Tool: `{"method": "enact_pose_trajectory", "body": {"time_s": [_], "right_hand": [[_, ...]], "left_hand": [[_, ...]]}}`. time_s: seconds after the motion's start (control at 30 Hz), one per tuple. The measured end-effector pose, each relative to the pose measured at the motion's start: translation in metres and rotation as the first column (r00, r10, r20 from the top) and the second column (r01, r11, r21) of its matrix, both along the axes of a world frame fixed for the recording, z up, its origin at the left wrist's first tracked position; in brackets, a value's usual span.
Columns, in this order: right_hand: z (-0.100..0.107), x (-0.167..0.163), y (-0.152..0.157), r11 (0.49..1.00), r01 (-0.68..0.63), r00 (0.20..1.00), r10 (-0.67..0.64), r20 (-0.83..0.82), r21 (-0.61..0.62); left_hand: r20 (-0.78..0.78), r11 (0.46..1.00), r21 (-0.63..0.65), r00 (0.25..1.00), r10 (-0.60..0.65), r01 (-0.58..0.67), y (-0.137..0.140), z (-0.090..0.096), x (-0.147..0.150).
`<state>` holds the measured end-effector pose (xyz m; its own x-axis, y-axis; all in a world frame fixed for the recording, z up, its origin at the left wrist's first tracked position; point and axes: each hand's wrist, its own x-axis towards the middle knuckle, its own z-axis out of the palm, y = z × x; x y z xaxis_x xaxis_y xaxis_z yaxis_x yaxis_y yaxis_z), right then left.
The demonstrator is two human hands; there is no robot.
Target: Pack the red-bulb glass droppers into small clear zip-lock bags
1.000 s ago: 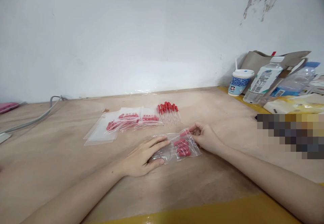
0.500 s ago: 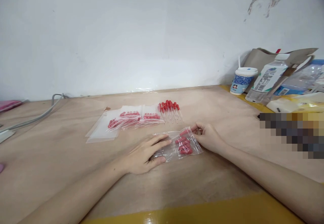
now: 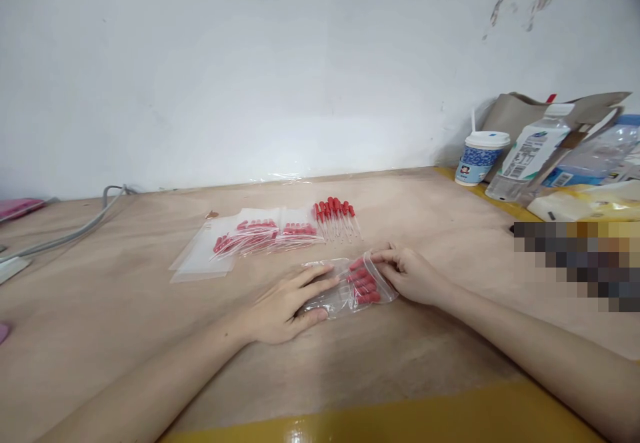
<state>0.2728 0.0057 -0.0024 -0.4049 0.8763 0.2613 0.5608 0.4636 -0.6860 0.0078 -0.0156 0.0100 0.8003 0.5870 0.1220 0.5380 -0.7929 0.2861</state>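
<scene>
A clear zip bag (image 3: 336, 304) lies flat on the table with several red-bulbed droppers (image 3: 367, 287) inside, side by side, bulbs toward its mouth on the right. My left hand (image 3: 290, 303) rests over the bag's left end, fingers spread and pressing it down. At the bag's mouth, the fingers of my right hand (image 3: 413, 275) are curled against the plastic edge, close to the uppermost bulb; their tips are partly hidden. Behind the bag lies a bunch of loose droppers (image 3: 335, 213). Left of that bunch are filled zip bags (image 3: 260, 233) overlapping one another.
Flat clear bags (image 3: 205, 256) lie beside the filled ones. A grey cable (image 3: 75, 235) runs along the left. At the back right stand a paper cup (image 3: 480, 156), a plastic bottle (image 3: 530, 153) and a grey bag (image 3: 510, 113). The wall (image 3: 250, 83) bounds the table behind.
The uppermost dropper has slid left into the bag, and my right fingers have moved from its bulb to the bag's mouth. My left hand has stayed in place.
</scene>
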Motion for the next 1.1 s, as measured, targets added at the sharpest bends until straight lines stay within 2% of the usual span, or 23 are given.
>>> {"method": "enact_pose_trajectory", "body": {"time_s": [0.27,0.33,0.4,0.47,0.53,0.6,0.67,0.77,0.93,1.0,1.1], "right_hand": [[0.007,-0.004,-0.006,0.992,0.119,0.984,-0.123,-0.127,-0.039],[0.006,-0.007,-0.009,0.984,0.056,0.964,-0.097,-0.246,-0.169],[0.005,-0.010,-0.012,0.946,-0.042,0.924,-0.086,-0.372,-0.323],[0.003,-0.013,-0.014,0.897,-0.082,0.891,-0.129,-0.436,-0.433],[0.002,-0.015,-0.014,0.863,-0.078,0.866,-0.189,-0.462,-0.500],[0.002,-0.015,-0.013,0.850,-0.056,0.843,-0.241,-0.482,-0.524],[0.003,-0.014,-0.011,0.841,-0.030,0.831,-0.280,-0.482,-0.540],[0.007,-0.010,-0.007,0.814,0.015,0.862,-0.305,-0.405,-0.580],[0.011,0.000,0.001,0.812,0.255,0.860,-0.439,-0.260,-0.525],[0.010,0.001,0.003,0.800,0.226,0.868,-0.425,-0.258,-0.556],[0.008,0.000,0.005,0.785,0.065,0.903,-0.308,-0.298,-0.616]], "left_hand": [[-0.008,0.997,-0.010,0.997,-0.080,0.080,0.003,0.002,0.002],[-0.015,0.997,-0.018,0.997,-0.074,0.074,0.003,0.001,0.002],[-0.015,0.997,-0.021,0.997,-0.072,0.071,0.003,0.001,0.002],[-0.010,0.997,-0.020,0.997,-0.071,0.070,0.003,0.001,0.002],[0.001,0.997,-0.015,0.997,-0.072,0.072,0.003,0.001,0.002],[0.012,0.997,-0.010,0.997,-0.077,0.077,0.002,0.001,0.002],[0.015,0.997,-0.008,0.997,-0.073,0.073,0.002,0.002,0.002],[0.009,0.998,-0.008,0.998,-0.067,0.067,0.002,0.002,0.002],[0.011,0.998,0.009,0.998,-0.068,0.068,0.001,0.004,0.002],[0.012,0.997,0.006,0.997,-0.076,0.076,0.001,0.005,0.002],[0.013,0.994,-0.001,0.994,-0.108,0.108,0.002,0.005,0.002]]}}
